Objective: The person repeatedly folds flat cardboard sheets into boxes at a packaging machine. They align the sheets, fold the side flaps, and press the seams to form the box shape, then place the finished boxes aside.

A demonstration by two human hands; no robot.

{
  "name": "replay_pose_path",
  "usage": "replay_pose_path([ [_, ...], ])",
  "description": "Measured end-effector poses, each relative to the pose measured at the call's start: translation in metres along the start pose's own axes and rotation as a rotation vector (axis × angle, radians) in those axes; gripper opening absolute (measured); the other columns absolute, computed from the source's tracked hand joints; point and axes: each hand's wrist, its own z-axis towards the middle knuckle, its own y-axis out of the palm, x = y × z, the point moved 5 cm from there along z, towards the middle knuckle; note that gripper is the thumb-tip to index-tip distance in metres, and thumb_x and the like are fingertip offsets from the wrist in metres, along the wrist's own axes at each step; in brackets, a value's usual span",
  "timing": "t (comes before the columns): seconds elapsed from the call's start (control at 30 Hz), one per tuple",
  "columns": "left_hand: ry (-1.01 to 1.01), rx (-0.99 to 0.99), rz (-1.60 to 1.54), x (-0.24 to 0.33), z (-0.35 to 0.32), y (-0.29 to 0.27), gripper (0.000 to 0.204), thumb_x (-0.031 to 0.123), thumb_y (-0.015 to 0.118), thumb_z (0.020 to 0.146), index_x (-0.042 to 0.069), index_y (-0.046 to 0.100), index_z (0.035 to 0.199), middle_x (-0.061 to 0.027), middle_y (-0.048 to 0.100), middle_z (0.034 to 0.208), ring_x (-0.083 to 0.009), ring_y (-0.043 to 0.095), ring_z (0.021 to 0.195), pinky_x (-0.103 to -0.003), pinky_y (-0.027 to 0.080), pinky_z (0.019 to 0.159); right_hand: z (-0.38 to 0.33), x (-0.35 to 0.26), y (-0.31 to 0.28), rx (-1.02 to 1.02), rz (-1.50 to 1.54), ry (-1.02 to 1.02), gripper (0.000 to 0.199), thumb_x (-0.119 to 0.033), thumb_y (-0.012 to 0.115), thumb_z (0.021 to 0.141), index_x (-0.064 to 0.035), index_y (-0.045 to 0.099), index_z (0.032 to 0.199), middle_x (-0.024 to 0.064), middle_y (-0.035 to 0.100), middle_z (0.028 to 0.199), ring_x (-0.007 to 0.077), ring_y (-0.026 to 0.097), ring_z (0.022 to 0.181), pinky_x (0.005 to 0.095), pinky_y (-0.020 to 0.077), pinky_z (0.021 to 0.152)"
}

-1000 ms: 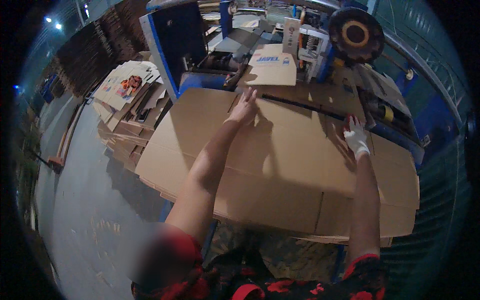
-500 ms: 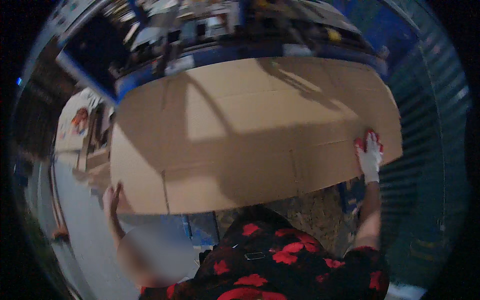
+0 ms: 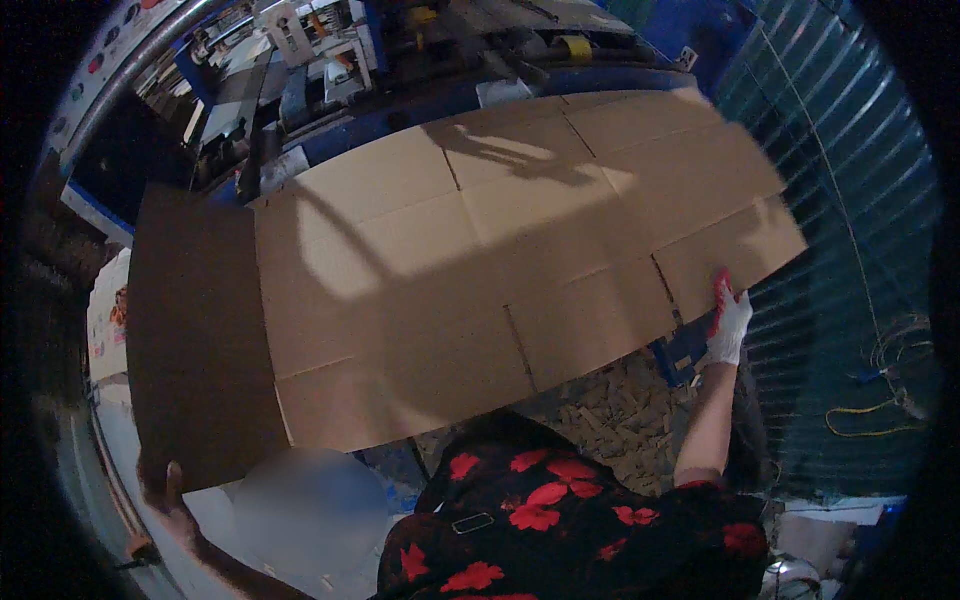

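A wide cardboard sheet (image 3: 420, 300) with crease lines and slots spans the view in front of me. Its darker left panel (image 3: 195, 330) bends at a crease. At that panel's near left corner, my bare left hand (image 3: 172, 505) grips the edge, thumb on top and the other fingers hidden beneath. My right hand (image 3: 731, 325), in a white glove with red finger coating, holds the near edge toward the right end. Part of that hand lies under the board.
Beyond the sheet stands a blue machine (image 3: 400, 128) with rollers and a metal rail (image 3: 140, 80) at left. A green corrugated wall (image 3: 850, 200) rises at right, with a yellow cord (image 3: 860, 432) hanging by it. Cardboard scraps (image 3: 610, 415) litter the floor.
The sheet has shifted left and tilted, its left panel now bent and in shadow. My left hand moved left and nearer. My right hand went from lying flat on top to gripping the edge.
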Motion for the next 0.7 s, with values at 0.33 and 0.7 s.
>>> replay_pose_path([
  [0.33,-0.174,-0.181,-0.462,0.028,-0.062,0.197,0.028,0.012,0.056,0.093,-0.002,0.057,0.117,-0.0099,0.059,0.118,-0.0213,0.053,0.107,-0.032,0.042,0.091,-0.117,-0.075,0.121,-0.508,-0.894,-1.015,0.048,-0.013,0.075,0.067,-0.01,0.057,0.112,0.019,0.053,0.121,0.0413,0.053,0.108,0.0464,0.044,0.092],
  [0.7,0.635,-0.576,0.647,0.12,-0.078,0.252,0.054,0.016,0.052,0.084,0.029,0.045,0.136,-0.0012,0.044,0.14,-0.0425,0.037,0.127,-0.066,0.025,0.099,-0.132,-0.025,0.174,-0.869,-0.961,-1.415,0.02,-0.018,0.07,0.068,-0.0194,0.067,0.088,0.0046,0.064,0.098,0.0321,0.061,0.097,0.0511,0.0484,0.082],
])
